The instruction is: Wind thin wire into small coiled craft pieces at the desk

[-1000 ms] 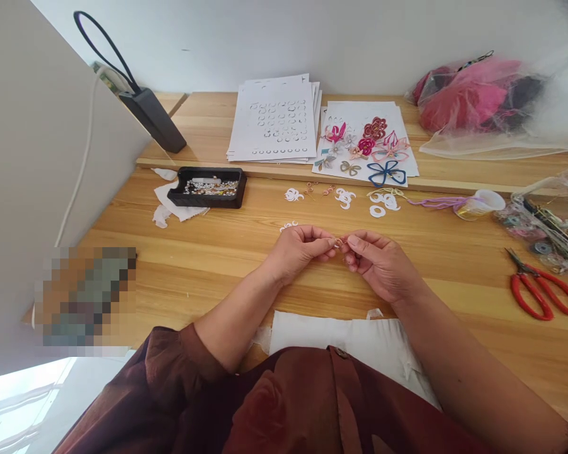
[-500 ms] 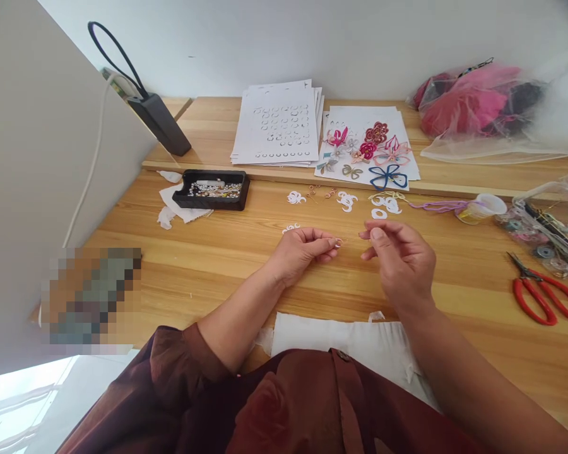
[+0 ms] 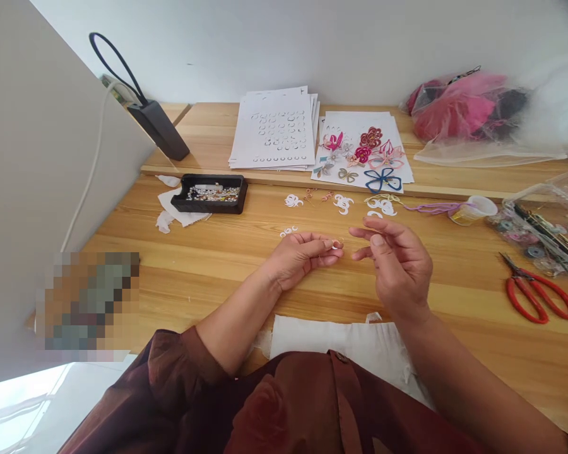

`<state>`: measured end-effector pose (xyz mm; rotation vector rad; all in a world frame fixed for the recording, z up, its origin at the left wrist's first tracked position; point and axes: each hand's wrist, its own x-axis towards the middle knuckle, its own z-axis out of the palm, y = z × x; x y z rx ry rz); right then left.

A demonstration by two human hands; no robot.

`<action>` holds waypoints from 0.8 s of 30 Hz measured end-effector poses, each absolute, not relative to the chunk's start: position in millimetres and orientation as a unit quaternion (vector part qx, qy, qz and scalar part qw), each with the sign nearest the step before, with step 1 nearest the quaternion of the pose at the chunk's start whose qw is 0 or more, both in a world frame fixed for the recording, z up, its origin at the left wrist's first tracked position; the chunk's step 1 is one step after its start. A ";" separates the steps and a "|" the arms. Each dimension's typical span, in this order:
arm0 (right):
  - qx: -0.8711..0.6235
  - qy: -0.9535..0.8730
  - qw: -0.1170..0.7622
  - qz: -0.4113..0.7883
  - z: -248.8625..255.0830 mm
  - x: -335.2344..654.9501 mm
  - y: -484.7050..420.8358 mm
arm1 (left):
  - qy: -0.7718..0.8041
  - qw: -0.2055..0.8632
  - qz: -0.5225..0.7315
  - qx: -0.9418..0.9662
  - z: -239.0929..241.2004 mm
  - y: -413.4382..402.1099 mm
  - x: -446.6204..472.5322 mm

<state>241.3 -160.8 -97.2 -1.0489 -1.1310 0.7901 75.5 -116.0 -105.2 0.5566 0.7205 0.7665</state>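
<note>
Black tray of beads [image 3: 209,203] on table [image 3: 184,284], far left. Left hand [image 3: 300,258] pinching small ring [image 3: 335,245] between thumb and fingers. Right hand [image 3: 395,268] just beside, open wide, holding nothing visible. White paper cutouts [image 3: 343,203] ahead. Red scissors [image 3: 530,296] far right.

Wooden table [image 3: 189,284] | left: black tray [image 3: 209,200] | middle: white paper cutouts [image 3: 343,203] | right: red scissors [image 3: 532,293], clear plastic box [image 3: 544,221]

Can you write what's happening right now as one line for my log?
left hand: pinching small ring | right hand: raised, fingers apart | nearby: white cutouts
</note>
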 end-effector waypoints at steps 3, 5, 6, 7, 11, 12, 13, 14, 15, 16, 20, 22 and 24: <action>-0.454 -0.527 0.621 0.361 -98.8 237.3 -164.5 | 0.319 0.840 0.348 0.266 -104.3 -117.5 74.9; -0.453 -0.549 0.598 0.369 -101.1 235.9 -166.6 | 0.304 0.847 0.346 0.265 -104.1 -118.2 74.6; -0.451 -0.559 0.587 0.372 -102.5 235.7 -167.4 | 0.297 0.849 0.349 0.263 -104.2 -118.5 74.4; -0.451 -0.569 0.578 0.373 -103.9 235.8 -168.1 | 0.292 0.850 0.353 0.260 -104.5 -118.7 74.2; -0.459 -0.599 0.535 0.380 -107.9 238.2 -168.4 | 0.284 0.849 0.363 0.258 -105.9 -119.6 73.9; -0.461 -0.602 0.528 0.383 -108.3 238.8 -168.1 | 0.285 0.849 0.364 0.257 -106.1 -119.9 74.2; -0.462 -0.604 0.523 0.383 -108.4 239.2 -167.9 | 0.287 0.848 0.364 0.256 -106.2 -120.2 74.6; -0.464 -0.605 0.522 0.381 -108.3 239.5 -167.7 | 0.290 0.847 0.364 0.256 -106.1 -120.5 75.2; -0.466 -0.605 0.523 0.378 -108.2 239.4 -167.7 | 0.293 0.846 0.365 0.255 -105.8 -120.8 75.9; -0.468 -0.605 0.524 0.375 -108.2 239.1 -167.7 | 0.296 0.845 0.366 0.254 -105.4 -121.2 76.6; -0.472 -0.604 0.517 0.380 -109.5 236.4 -168.5 | 0.314 0.843 0.360 0.249 -103.9 -122.1 79.2; -0.476 -0.600 0.515 0.386 -110.8 235.6 -168.5 | 0.321 0.843 0.351 0.251 -104.3 -122.3 79.9; -0.474 -0.590 0.519 0.396 -111.4 235.6 -167.9 | 0.320 0.844 0.347 0.254 -105.5 -122.5 80.1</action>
